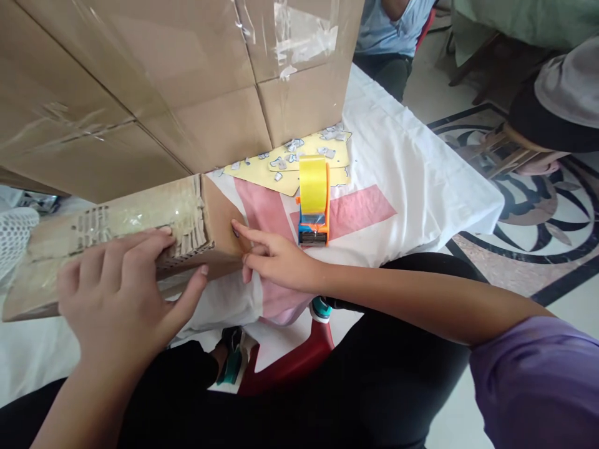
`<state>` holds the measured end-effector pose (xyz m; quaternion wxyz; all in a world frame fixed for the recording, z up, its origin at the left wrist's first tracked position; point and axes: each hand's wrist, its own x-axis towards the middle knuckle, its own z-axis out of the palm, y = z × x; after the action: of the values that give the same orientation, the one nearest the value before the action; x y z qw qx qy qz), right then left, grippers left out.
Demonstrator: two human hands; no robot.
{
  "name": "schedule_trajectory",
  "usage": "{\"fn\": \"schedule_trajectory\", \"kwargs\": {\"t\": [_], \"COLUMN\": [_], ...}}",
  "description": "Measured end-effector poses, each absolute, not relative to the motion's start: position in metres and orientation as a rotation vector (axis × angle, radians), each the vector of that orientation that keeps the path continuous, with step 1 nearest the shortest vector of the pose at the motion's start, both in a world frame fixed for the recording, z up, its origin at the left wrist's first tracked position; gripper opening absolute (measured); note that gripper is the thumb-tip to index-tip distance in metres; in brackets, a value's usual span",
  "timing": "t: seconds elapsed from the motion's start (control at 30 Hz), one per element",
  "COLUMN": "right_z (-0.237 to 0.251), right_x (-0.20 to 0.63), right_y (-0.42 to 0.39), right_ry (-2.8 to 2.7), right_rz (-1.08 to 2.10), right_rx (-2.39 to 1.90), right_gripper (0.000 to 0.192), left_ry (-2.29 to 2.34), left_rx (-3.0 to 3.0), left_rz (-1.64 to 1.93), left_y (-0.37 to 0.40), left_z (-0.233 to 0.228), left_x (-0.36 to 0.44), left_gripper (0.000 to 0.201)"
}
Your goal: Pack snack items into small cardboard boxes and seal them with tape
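Note:
A long cardboard box [42, 255] lies on the table, with clear tape over its top and torn, corrugated edges near its right end. My left hand [121, 287] rests on this box, fingers over the top and thumb spread apart along the near side. At the box's right end, my right hand [281, 259] touches the smooth end panel [222, 209] with an outstretched index finger; the other fingers are loosely bent. A small dark spot shows under that fingertip, too small to make out. Right of this hand stands an orange and blue tape dispenser [313, 227] with a yellow roll [312, 181].
A large taped carton [210, 93] stands behind the box. Yellow patterned sheets [276, 174] with grey scraps lie by its base. A white and pink cloth [374, 156] covers the table. Another person [393, 37] sits beyond; a stool [496, 153] stands at right.

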<state>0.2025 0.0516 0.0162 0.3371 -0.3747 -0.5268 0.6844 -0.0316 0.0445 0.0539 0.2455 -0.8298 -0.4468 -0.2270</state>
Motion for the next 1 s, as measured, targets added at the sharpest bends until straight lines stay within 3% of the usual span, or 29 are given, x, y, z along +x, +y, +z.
{"fn": "schedule_trajectory", "kwargs": {"t": [0.4,0.67,0.87,1.0], "right_z": [0.010,0.004,0.002,0.000], "right_x": [0.199,0.199,0.201,0.206], "right_y": [0.051,0.058,0.045,0.048], "right_ry": [-1.285,-1.487,-1.506,-1.865], "right_rz": [1.720,1.731,1.540,1.205], "right_rx": [-1.020,-0.958,-1.019,-1.102], "right_gripper": [0.073,0.090,0.076,0.072], "left_ry": [-1.447,-1.239,-1.268,-1.244], "left_rx": [-2.312,-2.254,-2.268,-2.313], "left_rz": [-0.542,-0.595,-0.629,-0.630], "left_y": [0.035,0.042,0.040,0.040], "left_z": [0.059,0.056,0.059,0.063], "left_x": [-0.028,-0.026,-0.023,-0.023], "left_gripper": [0.057,0.072,0.060,0.057]}}
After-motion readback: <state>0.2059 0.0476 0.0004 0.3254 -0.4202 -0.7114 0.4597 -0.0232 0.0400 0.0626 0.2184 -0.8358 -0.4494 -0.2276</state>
